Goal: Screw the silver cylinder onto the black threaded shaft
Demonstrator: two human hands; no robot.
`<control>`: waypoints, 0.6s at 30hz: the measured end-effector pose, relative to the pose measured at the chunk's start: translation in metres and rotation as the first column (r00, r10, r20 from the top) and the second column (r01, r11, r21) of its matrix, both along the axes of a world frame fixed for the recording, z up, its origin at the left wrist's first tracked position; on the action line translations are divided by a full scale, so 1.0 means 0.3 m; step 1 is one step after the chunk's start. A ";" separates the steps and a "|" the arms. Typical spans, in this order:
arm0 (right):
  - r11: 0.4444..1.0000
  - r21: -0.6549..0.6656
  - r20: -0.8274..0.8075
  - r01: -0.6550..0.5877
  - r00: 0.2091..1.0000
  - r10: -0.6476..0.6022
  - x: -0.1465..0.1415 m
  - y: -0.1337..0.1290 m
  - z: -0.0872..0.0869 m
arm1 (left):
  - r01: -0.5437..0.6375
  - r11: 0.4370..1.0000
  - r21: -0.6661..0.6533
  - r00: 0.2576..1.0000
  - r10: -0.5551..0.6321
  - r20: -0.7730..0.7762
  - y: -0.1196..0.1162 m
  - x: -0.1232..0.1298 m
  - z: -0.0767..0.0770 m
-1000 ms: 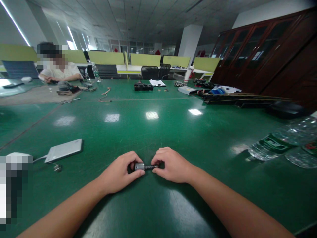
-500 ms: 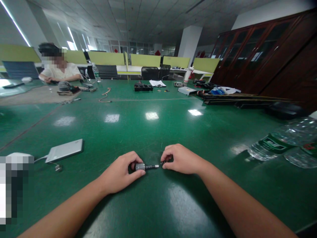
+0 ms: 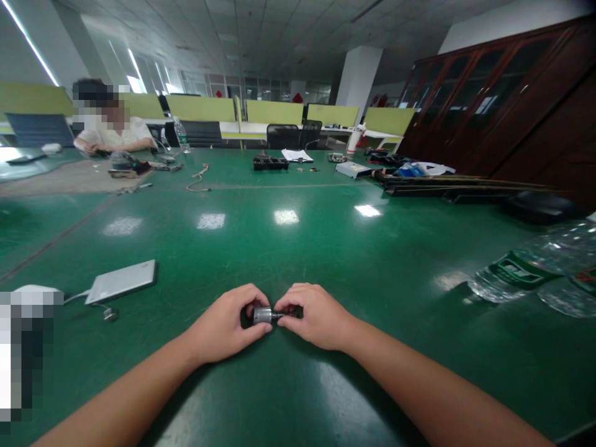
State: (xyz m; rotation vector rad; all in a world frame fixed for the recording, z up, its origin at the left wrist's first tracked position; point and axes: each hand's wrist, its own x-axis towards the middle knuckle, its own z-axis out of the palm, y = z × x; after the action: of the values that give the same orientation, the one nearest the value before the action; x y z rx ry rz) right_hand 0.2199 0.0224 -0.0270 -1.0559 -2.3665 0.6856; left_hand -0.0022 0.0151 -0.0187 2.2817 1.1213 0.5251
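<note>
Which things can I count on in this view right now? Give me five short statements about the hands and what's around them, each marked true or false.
1. The left hand grips a metal cylinder. True.
2. The right hand lies flat, apart from everything. False: its fingers and thumb pinch a thin dark piece at the cylinder's end.
3. A bottle with a green label is to the right of the right hand. True.
4. The flat silver box is between the two hands. False: it lies left of the left hand.
5. The tabletop is green. True.
</note>
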 end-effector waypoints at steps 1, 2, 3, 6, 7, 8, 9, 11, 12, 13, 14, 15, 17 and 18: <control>1.000 0.010 0.001 0.001 1.000 -0.001 -0.002 0.001 -0.004 | -0.003 1.000 -0.001 1.000 0.003 -0.003 0.002 0.002 0.000; 1.000 0.017 0.004 -0.002 1.000 0.002 -0.002 0.002 -0.007 | -0.007 1.000 -0.001 1.000 0.007 -0.008 0.004 0.005 0.001; 1.000 0.023 0.010 -0.007 1.000 0.007 -0.001 0.003 -0.009 | -0.009 1.000 -0.002 1.000 0.009 -0.013 0.005 0.007 0.001; 0.999 0.043 0.039 -0.022 0.999 0.020 0.002 0.006 -0.009 | -0.008 1.000 0.000 1.000 0.008 -0.024 0.007 0.012 0.001; 0.999 0.047 0.048 -0.024 0.999 0.022 0.002 0.005 -0.008 | -0.004 1.000 0.002 1.000 0.004 -0.025 0.008 0.012 0.001; 0.999 0.047 0.058 -0.024 0.998 0.022 0.002 0.004 -0.007 | 0.001 1.000 0.006 1.000 -0.001 -0.025 0.007 0.012 0.001; 0.999 0.045 0.066 -0.023 0.998 0.020 0.001 0.002 -0.005 | 0.007 1.000 0.009 1.000 -0.007 -0.023 0.007 0.012 0.001; 0.999 0.039 0.075 -0.014 0.997 0.011 -0.003 -0.002 -0.001 | 0.027 1.000 0.009 1.000 -0.026 -0.014 0.006 0.012 0.003; 0.999 0.036 0.078 -0.009 0.997 0.006 -0.004 -0.003 0.001 | 0.037 0.999 0.007 0.999 -0.037 -0.009 0.006 0.012 0.005; 0.999 0.034 0.078 -0.003 0.997 0.001 -0.006 -0.005 0.003 | 0.045 0.999 0.004 0.999 -0.045 -0.004 0.005 0.013 0.007; 0.999 0.034 0.076 0.001 0.997 -0.004 -0.008 -0.006 0.004 | 0.051 0.999 0.000 0.999 -0.051 -0.002 0.004 0.013 0.010; 0.999 0.036 0.073 0.003 0.997 -0.005 -0.009 -0.007 0.004 | 0.055 0.998 -0.004 0.998 -0.055 -0.003 0.003 0.014 0.013; 0.999 0.045 0.065 -0.002 0.998 -0.001 -0.010 -0.009 0.003 | 0.057 0.998 -0.010 0.998 -0.058 -0.007 0.002 0.015 0.017; 0.999 0.050 0.062 -0.005 0.998 0.002 -0.009 -0.009 0.002 | 0.057 0.998 -0.012 0.998 -0.058 -0.007 0.001 0.015 0.019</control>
State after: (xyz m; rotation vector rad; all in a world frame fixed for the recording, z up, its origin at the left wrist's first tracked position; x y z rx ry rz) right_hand 0.2171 0.0197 -0.0263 -1.0666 -2.4258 0.5989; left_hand 0.0023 0.0154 -0.0130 2.3002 1.0562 0.4865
